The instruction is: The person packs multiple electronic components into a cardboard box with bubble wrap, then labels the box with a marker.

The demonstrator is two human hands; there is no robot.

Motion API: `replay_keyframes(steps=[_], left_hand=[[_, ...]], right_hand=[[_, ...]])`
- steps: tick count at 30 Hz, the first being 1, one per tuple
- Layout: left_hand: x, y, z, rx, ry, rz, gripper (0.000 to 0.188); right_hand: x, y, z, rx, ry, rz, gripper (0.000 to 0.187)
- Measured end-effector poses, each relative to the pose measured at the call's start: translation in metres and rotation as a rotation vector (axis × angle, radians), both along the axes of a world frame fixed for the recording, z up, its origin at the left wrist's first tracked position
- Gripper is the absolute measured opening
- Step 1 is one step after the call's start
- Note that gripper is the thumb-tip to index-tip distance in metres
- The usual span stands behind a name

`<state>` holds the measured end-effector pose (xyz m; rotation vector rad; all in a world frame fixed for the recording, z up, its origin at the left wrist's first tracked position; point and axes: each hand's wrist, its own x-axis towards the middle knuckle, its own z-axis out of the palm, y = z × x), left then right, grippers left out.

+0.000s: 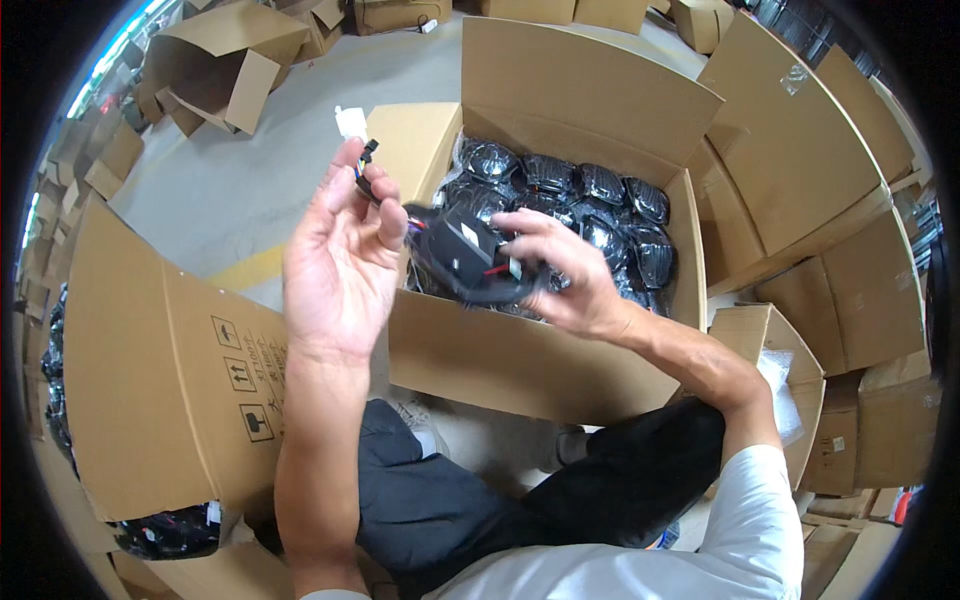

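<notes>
My right hand (pixel 572 272) has its fingers curled round the edge of a round black plastic housing (pixel 462 262), slightly blurred, with a small white label and a short red wire on it. Palm up, my left hand (pixel 343 265) pinches the housing's wire lead between thumb and fingers. A black plug (pixel 371 148) and a white connector (pixel 350 122) stick up past its fingertips. Both hands are above the near left part of an open cardboard box (pixel 520 350). Inside it, several glossy black units (pixel 548 172) in clear plastic wrap sit in rows.
A tall cardboard box (pixel 165 350) with printed handling symbols stands at my left, wrapped black units (pixel 170 533) beside it. Large cartons (pixel 800 130) crowd the right side. A smaller box (pixel 745 335) there holds clear wrap (pixel 782 395). An open carton (pixel 215 65) lies on the grey floor (pixel 350 60).
</notes>
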<state>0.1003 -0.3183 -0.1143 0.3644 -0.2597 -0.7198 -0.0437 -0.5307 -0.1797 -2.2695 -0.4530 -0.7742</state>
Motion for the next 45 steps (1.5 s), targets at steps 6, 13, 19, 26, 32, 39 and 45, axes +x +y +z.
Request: replay_keyframes(steps=[6,13,19,26,32,39,45], left_hand=[[-0.015,-0.009,-0.038,0.407,-0.037,-0.113,0.037],[-0.076,-0.034,-0.093,0.906,-0.244,-0.445,0.058],[-0.091,-0.051,-0.092,1.012,-0.525,-0.647,0.074],[-0.075,-0.052,-0.090,1.012,-0.607,-0.488,0.066],[-0.058,-0.023,-0.083,0.877,-0.644,-0.381,0.071],[-0.066,0.020,-0.038,0.880,-1.013,0.394,0.037],[-0.154,0.238,0.045,0.904,-1.268,1.110,0.019]], right_hand=[[-0.017,-0.035,0.016,1.377,0.619,0.178,0.040],[-0.041,-0.113,-0.051,1.325,0.931,-0.194,0.042],[-0.063,-0.160,-0.091,1.370,0.946,-0.289,0.034],[-0.061,-0.165,-0.118,0.713,1.130,-0.297,0.050],[-0.031,-0.081,-0.079,-0.417,0.970,-0.590,0.050],[-0.086,-0.162,-0.162,-0.748,0.413,-0.616,0.026],[-0.069,-0.132,-0.136,-0.561,0.433,-0.627,0.020]])
